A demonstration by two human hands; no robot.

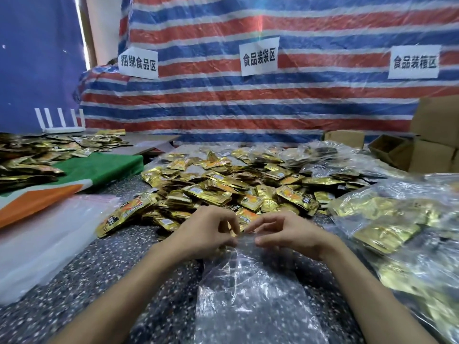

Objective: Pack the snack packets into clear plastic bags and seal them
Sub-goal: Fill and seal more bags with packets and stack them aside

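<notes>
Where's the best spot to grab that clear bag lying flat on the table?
Likely by its far mouth edge, pinched from either side, as the left hand and right hand do: the clear bag lies flat with its opening toward the packet pile.

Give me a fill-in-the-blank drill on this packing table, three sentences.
1. The striped tarp carries ____ white signs.
2. The loose snack packets are ____ in colour.
3. The left hand and right hand pinch a clear bag, while filled bags lie on the person's ____ side.
Missing words: three; gold; right.
</notes>
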